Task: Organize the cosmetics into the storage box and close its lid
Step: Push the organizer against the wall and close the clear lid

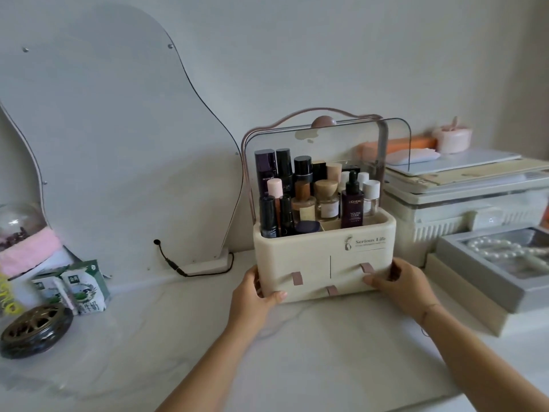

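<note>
A cream storage box (315, 257) with pink drawer tabs stands on the white marble counter. Its top compartment holds several bottles and tubes standing upright, among them a dark purple serum bottle (352, 205) and a wooden-capped perfume bottle (326, 200). The clear lid (350, 144) with its pink handle is swung up and back above the bottles. My left hand (258, 295) grips the box's lower left corner. My right hand (401, 285) grips its lower right corner.
A curvy mirror (118, 144) leans on the wall at left with a black cable (178, 267) below it. A dark round dish (35, 330), milk cartons (83, 288) and a pink towel sit at far left. Stacked boxes and a grey pearl tray (502, 263) crowd the right.
</note>
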A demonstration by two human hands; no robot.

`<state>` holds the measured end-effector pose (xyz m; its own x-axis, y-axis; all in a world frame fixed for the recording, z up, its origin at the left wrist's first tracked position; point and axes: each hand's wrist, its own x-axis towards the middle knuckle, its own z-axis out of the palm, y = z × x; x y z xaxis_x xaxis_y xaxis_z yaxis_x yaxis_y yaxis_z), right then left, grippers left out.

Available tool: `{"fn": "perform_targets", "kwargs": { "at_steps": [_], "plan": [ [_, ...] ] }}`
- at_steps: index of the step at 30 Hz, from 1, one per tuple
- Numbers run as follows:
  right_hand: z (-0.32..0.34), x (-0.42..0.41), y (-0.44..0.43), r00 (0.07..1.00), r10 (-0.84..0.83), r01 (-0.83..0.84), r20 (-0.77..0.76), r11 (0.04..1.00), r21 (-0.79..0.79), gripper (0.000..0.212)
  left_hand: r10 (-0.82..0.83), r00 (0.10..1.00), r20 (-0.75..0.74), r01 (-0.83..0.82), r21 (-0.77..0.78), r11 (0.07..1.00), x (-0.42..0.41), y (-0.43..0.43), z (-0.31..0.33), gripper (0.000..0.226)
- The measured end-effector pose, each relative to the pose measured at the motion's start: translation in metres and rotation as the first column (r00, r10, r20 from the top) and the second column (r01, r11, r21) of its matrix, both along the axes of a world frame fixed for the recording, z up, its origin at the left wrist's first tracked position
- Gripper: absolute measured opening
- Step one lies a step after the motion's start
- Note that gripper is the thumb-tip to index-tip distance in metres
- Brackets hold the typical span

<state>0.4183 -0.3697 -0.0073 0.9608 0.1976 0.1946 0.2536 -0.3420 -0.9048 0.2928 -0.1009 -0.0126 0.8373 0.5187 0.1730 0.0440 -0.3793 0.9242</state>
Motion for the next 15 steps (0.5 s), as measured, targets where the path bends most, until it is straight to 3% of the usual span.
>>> {"fn": "perform_targets", "kwargs": {
  "at_steps": [15],
  "plan": [
    [-0.002, 0.043, 0.019, 0.997, -0.071, 0.071, -0.006, 0.997, 0.005, 0.050, 0.053, 0.999, 0.000, -0.053, 0.045, 0.998, 0.042, -0.002, 0.001, 0.066]
  ]
}}
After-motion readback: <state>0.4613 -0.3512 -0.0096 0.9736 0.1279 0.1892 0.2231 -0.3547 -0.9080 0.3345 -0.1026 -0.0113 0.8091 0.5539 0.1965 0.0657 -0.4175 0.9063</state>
